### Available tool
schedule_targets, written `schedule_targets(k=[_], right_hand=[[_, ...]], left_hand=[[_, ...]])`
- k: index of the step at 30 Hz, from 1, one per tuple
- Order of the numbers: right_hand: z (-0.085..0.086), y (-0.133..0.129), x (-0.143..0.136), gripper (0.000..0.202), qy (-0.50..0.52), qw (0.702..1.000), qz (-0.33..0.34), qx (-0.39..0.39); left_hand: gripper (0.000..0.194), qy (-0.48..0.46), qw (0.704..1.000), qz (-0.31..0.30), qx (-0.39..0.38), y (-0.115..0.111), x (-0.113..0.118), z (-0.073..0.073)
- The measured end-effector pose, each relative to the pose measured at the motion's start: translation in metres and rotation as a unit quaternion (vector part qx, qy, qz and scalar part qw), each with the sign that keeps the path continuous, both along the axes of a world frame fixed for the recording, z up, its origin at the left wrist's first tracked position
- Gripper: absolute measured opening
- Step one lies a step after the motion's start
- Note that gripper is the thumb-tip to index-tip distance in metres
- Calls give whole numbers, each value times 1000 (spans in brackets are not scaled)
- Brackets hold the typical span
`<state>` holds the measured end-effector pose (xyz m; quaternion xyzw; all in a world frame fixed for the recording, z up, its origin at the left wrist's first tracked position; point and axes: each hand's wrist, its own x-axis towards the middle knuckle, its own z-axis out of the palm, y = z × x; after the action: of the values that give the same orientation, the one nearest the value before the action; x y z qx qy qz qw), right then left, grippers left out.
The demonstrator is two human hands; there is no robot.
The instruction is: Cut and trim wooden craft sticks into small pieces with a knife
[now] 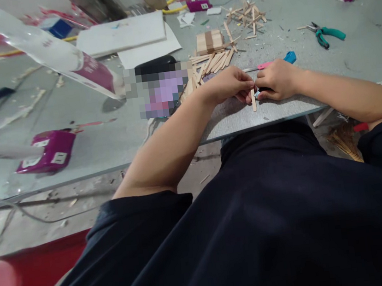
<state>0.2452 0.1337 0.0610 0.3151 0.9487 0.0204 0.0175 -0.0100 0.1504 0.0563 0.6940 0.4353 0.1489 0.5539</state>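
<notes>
My left hand [238,85] pinches a flat wooden craft stick [253,102] near its upper end. The stick stands out below the fingertips, close to the table's front edge. Right beside it, my right hand [276,79] is closed, its fingers curled toward the stick. A small pale and dark piece shows at its fingertips, too small to name. Just beyond the hands lies a tool with a pink part [265,65] and a blue end [290,58], partly hidden by my right hand. Loose craft sticks [216,62] lie beyond my left forearm.
Behind are a banded bundle of sticks [204,43] and a stick pile [248,17]. Green-handled pliers [330,33] lie to the right. Leftward are a pixelated phone-like object [167,92], a leaning clear bottle [72,60] and a purple power socket [51,151].
</notes>
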Motion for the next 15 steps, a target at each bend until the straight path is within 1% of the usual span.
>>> schedule_targets(k=[4,7,12,15], right_hand=[[10,-9,-6,64,-49,998,-26,14],[13,-11,-7,65,-56,998,-22,18],[11,-8,-3,70,-49,998,-26,42],[6,-3,0,70,-47,998,-12,34]], left_hand=[[20,4,1000,6,-2,-1,1,1],[19,3,1000,6,-1,0,1,1],[18,13,1000,-7,1,2,-1,-2],[17,11,1000,-6,2,2,-1,-2]])
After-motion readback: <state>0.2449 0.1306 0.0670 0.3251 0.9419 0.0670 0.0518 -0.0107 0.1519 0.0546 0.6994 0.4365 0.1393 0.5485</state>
